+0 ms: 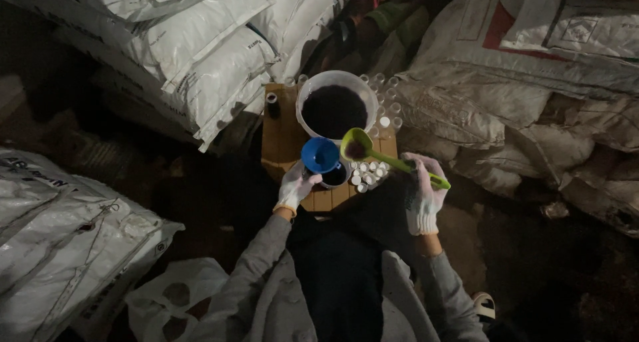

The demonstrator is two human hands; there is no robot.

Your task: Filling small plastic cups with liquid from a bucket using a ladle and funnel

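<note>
My left hand (296, 185), in a white glove, grips a small dark container (333, 176) with a blue funnel (320, 155) sitting in its mouth. My right hand (423, 189), also gloved, holds the handle of a green ladle (363, 146). The ladle's bowl carries a little dark stuff and hovers just right of the funnel. Behind them stands a white bucket (336, 80) filled with dark material. All of this rests on a small wooden board (281, 139). Several small white-capped bottles (368, 171) lie clustered under the ladle.
Several clear empty bottles (387, 92) stand right of the bucket, and one dark bottle (271, 104) at its left. Stacked white sacks (193, 42) fill the upper left, more sacks (519, 62) the right. Another sack (53, 235) and a plastic bag (174, 295) lie lower left. Another person (373, 16) sits behind the bucket.
</note>
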